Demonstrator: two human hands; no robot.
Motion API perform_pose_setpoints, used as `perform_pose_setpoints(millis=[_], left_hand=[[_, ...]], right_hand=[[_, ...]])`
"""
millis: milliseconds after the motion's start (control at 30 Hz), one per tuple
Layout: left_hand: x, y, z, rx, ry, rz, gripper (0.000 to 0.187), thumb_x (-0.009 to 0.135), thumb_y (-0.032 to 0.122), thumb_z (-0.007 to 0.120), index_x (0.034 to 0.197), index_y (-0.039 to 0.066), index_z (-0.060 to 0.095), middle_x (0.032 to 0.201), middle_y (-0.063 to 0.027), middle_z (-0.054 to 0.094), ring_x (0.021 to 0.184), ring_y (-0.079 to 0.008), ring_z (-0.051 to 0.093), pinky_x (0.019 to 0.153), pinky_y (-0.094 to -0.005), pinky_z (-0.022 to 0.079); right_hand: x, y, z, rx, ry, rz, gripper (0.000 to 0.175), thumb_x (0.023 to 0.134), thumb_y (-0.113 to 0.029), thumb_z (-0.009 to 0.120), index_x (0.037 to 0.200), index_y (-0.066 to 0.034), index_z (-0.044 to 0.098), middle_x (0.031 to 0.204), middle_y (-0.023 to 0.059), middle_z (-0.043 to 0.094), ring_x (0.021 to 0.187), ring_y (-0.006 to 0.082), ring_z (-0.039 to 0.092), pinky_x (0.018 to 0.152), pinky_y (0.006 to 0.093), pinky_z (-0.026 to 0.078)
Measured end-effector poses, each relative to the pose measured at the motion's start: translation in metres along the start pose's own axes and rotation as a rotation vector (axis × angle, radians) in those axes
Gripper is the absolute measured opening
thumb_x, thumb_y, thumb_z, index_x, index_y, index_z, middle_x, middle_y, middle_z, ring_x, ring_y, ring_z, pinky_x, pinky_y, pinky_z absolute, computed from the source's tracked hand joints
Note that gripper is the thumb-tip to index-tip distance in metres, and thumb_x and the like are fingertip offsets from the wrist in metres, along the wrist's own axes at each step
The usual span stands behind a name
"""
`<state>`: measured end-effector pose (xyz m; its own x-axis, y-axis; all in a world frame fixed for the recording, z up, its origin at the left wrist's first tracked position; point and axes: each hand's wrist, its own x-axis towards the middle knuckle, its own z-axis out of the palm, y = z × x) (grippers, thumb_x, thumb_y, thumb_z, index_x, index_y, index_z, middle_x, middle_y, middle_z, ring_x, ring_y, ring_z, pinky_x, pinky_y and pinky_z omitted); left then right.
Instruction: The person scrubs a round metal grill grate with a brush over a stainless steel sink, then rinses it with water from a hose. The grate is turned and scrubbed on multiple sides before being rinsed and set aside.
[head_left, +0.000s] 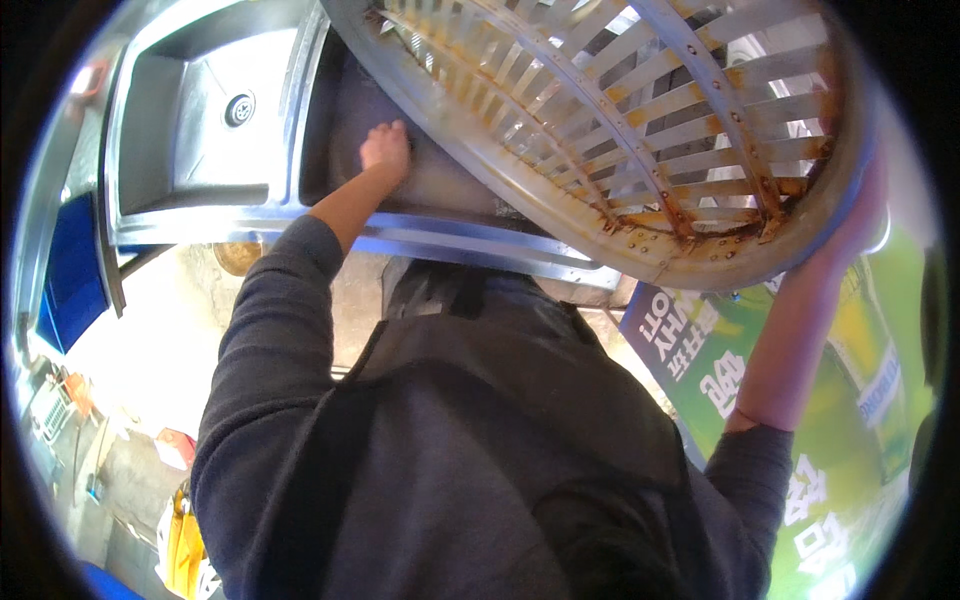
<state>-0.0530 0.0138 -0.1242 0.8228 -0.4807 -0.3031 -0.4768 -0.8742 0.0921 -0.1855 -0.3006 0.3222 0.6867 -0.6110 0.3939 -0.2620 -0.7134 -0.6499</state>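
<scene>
A large round slatted metal basket (577, 217), with riveted bands and rust stains, is tilted up over the right part of a stainless steel sink. My right hand (862, 202) is at its right rim, mostly blurred and partly hidden behind the rim; the forearm rises beneath it. My left hand (386, 150) is over the dark right sink basin (450, 184), left of the basket and apart from it. Its fingers look curled, but whether they hold something small cannot be made out.
The left sink basin (150, 127) has a round drain (240, 110). The sink's front edge (450, 236) runs before my body. A green printed panel (810, 375) stands at the right. A blue panel (71, 277) and a yellow item (184, 544) are at the left.
</scene>
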Motion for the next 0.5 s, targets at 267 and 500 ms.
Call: perform_pose_setpoints(millis=[267,500], left_hand=[[0.003,0.017,0.029,-0.503,-0.523,0.4,0.03,0.078,0.01,0.065,0.108,0.008,0.061,0.104,-0.0172,0.066,0.1,-0.035,0.063,0.088,-0.044,0.049],[-0.081,0.207,-0.137,-1.367,0.126,0.386,0.036,0.078,0.003,0.071,0.111,0.003,0.055,0.1,-0.0176,0.063,0.09,-0.0251,0.065,0.076,-0.0368,0.053]], right_hand=[[0.001,0.003,0.0,-0.027,-0.059,-0.267,0.048,0.098,-0.041,0.048,0.132,-0.0088,0.057,0.121,0.0112,0.063,0.109,0.0183,0.061,0.094,0.0319,0.047],[-0.017,-0.028,0.019,0.275,0.077,-0.031,0.041,0.094,-0.024,0.049,0.126,0.0007,0.057,0.121,0.0101,0.059,0.107,0.0181,0.053,0.095,0.0278,0.04]])
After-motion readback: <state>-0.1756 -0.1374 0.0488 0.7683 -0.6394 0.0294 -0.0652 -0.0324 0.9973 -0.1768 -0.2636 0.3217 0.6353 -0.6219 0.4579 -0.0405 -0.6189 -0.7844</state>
